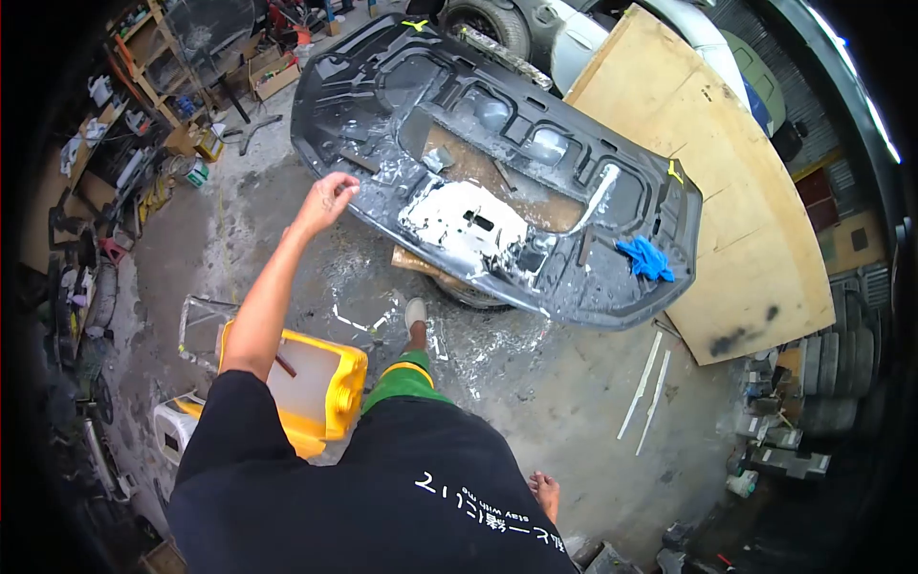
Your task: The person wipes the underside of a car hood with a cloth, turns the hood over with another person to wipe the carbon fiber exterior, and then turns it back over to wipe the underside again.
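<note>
My left hand (325, 201) is stretched out ahead with its fingers loosely apart and nothing in it. It hovers just short of the near left edge of a large black car panel (382, 86), which lies inner side up on a support. White filler or paste (464, 225) covers the panel's middle, and a blue rag (644, 258) lies on its right end. Only a small part of my right hand (545, 493) shows low beside my black shirt, and its grip is hidden.
A yellow plastic container (335, 378) stands by my left leg on the splattered concrete floor. A plywood sheet (727, 191) leans behind the panel. Cluttered shelves (143, 67) line the left wall. Two white strips (650, 387) lie on the floor, with stacked tyres (841, 364) at right.
</note>
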A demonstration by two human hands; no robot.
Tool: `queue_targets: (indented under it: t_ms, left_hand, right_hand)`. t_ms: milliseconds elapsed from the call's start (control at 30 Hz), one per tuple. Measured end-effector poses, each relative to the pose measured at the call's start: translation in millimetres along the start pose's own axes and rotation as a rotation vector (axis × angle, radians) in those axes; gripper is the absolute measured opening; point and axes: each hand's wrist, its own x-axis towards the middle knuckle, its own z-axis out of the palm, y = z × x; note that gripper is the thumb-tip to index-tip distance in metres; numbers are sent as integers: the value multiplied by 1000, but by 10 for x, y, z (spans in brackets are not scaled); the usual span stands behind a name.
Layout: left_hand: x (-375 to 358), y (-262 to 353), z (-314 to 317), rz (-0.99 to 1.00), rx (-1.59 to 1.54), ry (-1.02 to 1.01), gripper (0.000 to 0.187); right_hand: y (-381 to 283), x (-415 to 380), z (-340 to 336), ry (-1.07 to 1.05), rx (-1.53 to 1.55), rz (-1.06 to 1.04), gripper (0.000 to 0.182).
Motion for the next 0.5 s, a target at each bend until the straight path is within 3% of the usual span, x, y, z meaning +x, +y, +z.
queue_targets:
  t_ms: [200, 367, 500]
  left_hand:
    - [1235, -1470, 357, -68, 102, 87, 29]
    - [1812, -1837, 533, -180, 333, -23, 39]
    - [2102, -1939, 562, -281, 595, -226, 53]
  right_hand:
    - [-1185, 169, 270, -81, -139, 132, 40]
    - [-2171, 384, 457, 33, -147, -99, 38]
    - [-2665, 583, 547, -15, -277, -132, 39]
